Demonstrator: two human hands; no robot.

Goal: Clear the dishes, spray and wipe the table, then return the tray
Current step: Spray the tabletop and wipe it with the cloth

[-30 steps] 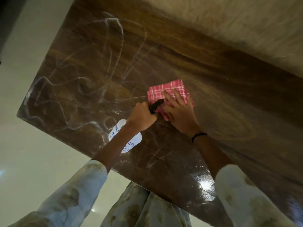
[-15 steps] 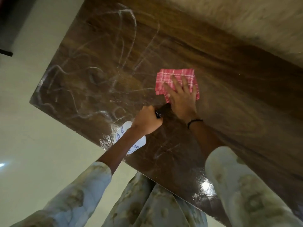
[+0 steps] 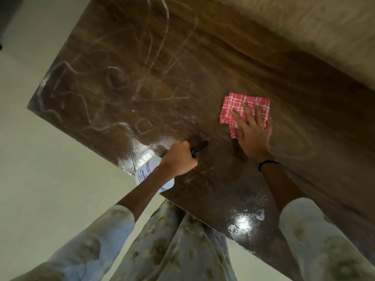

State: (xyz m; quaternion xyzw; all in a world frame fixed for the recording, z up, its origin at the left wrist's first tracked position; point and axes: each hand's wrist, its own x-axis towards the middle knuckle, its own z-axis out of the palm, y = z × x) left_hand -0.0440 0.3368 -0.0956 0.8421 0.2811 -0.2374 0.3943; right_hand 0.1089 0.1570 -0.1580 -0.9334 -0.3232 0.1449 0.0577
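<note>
Now spray bottle (image 3: 154, 177) nozzle toward cloth (image 3: 243, 110)

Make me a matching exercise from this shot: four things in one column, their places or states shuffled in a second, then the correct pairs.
Things
1. cloth
2. spray bottle
3. wristband
4. table

Places or states
A. gripped in the left hand, its black nozzle pointing over the tabletop
B. dark wood, streaked with pale smears
C. red checked, folded, flat under the right hand
D. black, around the right wrist

Pairs: 1-C, 2-A, 3-D, 4-B
</note>
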